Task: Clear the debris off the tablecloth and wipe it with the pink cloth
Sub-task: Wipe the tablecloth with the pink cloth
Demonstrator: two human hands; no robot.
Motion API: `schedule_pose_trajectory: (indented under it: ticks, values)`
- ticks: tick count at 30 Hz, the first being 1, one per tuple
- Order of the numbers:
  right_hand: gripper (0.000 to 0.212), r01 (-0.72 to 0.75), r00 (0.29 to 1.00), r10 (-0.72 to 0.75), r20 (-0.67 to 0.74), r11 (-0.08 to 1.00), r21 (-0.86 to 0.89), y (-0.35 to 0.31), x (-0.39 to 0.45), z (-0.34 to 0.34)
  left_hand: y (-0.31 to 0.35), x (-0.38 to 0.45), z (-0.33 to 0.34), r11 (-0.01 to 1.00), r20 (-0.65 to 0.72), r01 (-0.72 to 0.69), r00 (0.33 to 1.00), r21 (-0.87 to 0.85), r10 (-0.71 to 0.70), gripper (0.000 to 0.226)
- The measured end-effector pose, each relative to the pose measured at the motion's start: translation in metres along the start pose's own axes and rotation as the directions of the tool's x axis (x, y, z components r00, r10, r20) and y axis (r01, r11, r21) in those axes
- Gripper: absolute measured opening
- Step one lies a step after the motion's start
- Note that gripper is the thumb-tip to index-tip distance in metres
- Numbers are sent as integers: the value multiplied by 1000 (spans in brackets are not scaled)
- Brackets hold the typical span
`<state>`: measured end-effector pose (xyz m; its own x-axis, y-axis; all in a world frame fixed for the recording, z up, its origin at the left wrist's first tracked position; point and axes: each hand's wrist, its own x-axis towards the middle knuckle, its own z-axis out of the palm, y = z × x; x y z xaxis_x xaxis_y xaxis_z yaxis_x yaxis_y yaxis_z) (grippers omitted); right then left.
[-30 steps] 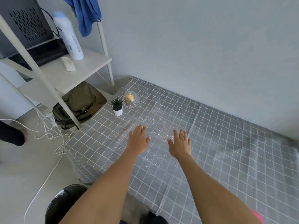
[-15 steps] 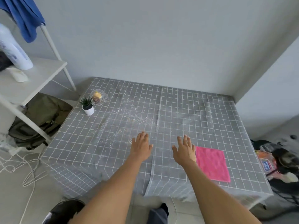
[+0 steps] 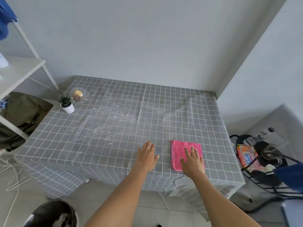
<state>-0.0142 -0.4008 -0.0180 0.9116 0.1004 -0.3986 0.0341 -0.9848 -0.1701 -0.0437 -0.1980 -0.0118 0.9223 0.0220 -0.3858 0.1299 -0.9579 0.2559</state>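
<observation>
A grey tablecloth (image 3: 180,115) with a white grid covers the table. Small whitish debris (image 3: 108,126) lies scattered over its left-centre part. A folded pink cloth (image 3: 180,149) lies flat near the front edge, right of centre. My right hand (image 3: 192,161) is over the cloth's near half with fingers straight and spread. My left hand (image 3: 146,156) is flat with straight fingers over the bare tablecloth, just left of the pink cloth and apart from it.
A small potted plant (image 3: 66,104) and a clear glass dish (image 3: 80,95) holding a yellow item stand at the table's far left corner. A black bin (image 3: 52,213) sits on the floor front left. A white shelf (image 3: 19,71) is left, a black wire rack (image 3: 265,163) right.
My view has swung to the right. My right hand has moved right onto the pink cloth. My left hand has shifted right, away from the debris.
</observation>
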Motion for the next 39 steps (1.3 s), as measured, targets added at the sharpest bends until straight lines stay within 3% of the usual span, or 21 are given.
schedule_pose_trajectory:
  ticks: [13, 17, 27, 34, 39]
  values:
    - [75, 189, 973, -182, 141, 981, -35, 96, 0, 14, 105, 9, 59, 990, 88, -129, 988, 53, 124, 73]
    - [78, 246, 964, -242, 108, 969, -20, 106, 4, 19, 113, 10, 72, 993, 100, -86, 992, 85, 77, 75]
    - [58, 276, 960, -277, -32, 961, -25, 105, 6, 20, 117, 12, 83, 996, 56, -12, 998, 87, 7, 82]
    - [58, 305, 946, -311, -88, 949, -73, 103, 10, 1, 126, 18, 75, 988, 9, 56, 998, 141, -58, 76]
    - [57, 302, 944, -307, -119, 952, -54, 95, 12, -11, 126, 20, 58, 994, -73, 61, 996, 87, -55, 64]
